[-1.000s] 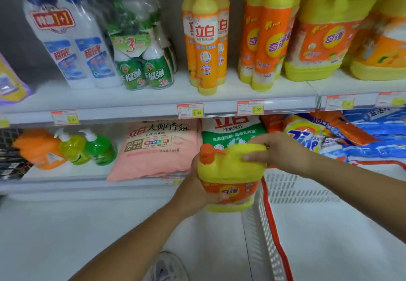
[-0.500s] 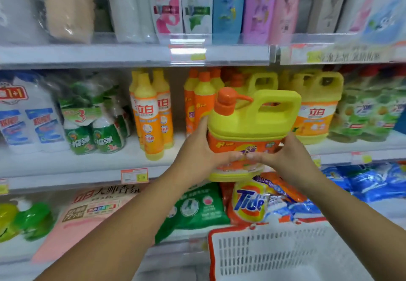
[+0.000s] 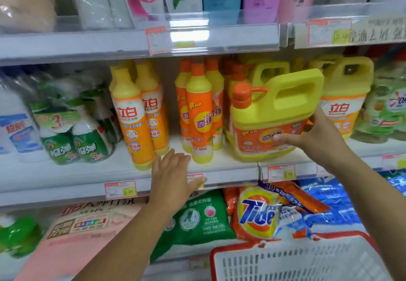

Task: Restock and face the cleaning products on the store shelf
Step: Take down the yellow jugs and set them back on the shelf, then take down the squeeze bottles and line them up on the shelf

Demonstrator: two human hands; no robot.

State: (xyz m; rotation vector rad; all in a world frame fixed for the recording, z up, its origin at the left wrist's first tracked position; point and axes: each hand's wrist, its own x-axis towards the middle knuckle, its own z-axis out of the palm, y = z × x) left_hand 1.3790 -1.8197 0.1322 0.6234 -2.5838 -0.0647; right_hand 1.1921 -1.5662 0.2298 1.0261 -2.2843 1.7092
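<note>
so the yellow jug [image 3: 270, 114] with the orange pump top is gripped by the right hand [image 3: 314, 140] at its lower right corner, thumb laid across the orange label and the other fingers tucked round the back. The jug is seen at the front of the middle shelf [image 3: 87, 177], tilted a little, with its base at or just above the shelf board (whether it's fully set down can't be told). It's placed just right of a cluster of slim orange bottles [image 3: 198, 114] and in front of more matching jugs [image 3: 347, 87] lined up behind

The left hand [image 3: 173, 179] is held flat and wide, fingers spread, nothing in it. It's hovering over the shelf's front lip just beside the foot of those orange bottles, partly covering a price tag; contact with the shelf can't be made out

Further left, taller yellow-and-orange bottles [image 3: 131, 116] and a shrink-wrapped pack of green spray bottles [image 3: 77, 142] are stood on the same shelf. On the shelf below, a pink bag [image 3: 87, 225], a green bag [image 3: 197, 215] and a Tide bag [image 3: 257, 212] are laid side by side, and a white basket with a red rim [image 3: 296, 261] is seen at the bottom right
</note>
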